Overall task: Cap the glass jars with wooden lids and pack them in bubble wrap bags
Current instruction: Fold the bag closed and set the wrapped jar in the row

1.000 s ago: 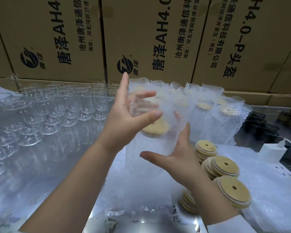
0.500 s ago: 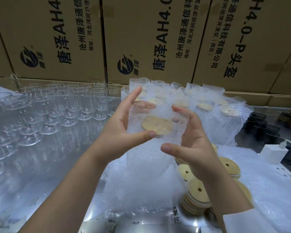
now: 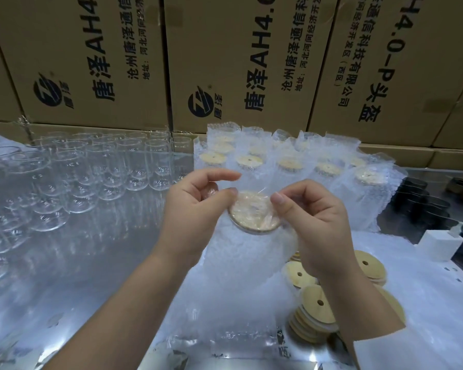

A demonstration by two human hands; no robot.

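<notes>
Between pinching fingers of left hand (image 3: pixel 190 209) and right hand (image 3: pixel 314 222), bubble wrap bag (image 3: pixel 241 276); jar (image 3: pixel 254 217) within indistinct

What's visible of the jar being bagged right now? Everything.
The jar sits roughly upright inside a clear bubble wrap bag, glass mostly hidden by it. Its round, pale wooden lid is on, tilted toward the camera, film stretched over it. The left hand and right hand pinch the bag at either side of the lid.
</notes>
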